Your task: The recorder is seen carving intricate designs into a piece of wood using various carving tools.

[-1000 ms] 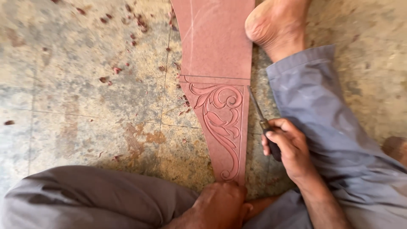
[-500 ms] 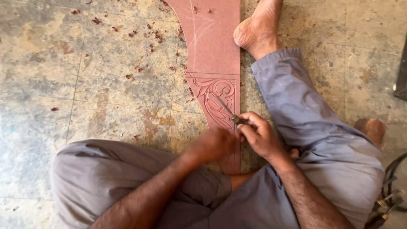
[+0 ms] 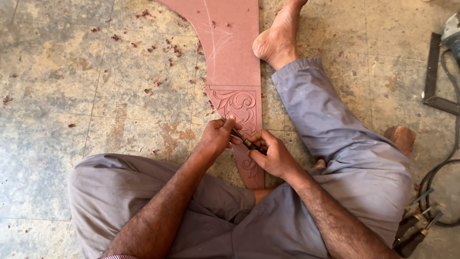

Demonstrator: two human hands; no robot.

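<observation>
A reddish-brown wooden panel (image 3: 230,57) lies on the floor between my legs, with a carved scroll pattern (image 3: 239,105) near its narrow end. My left hand (image 3: 218,136) pinches the blade end of a carving chisel (image 3: 242,139) against the carved area. My right hand (image 3: 273,153) grips the chisel's handle just behind it. Both hands rest over the panel's lower part, hiding the carving there.
Red wood chips (image 3: 167,48) are scattered on the worn tile floor. My bare foot (image 3: 280,38) lies beside the panel. Several wooden-handled chisels (image 3: 414,225) lie at the right, with a black cable (image 3: 441,168), a metal square (image 3: 431,72) and a wood block (image 3: 401,138).
The view has pulled back and shifted. My left hand moved up from the panel's end to join the right hand on the chisel over the carving.
</observation>
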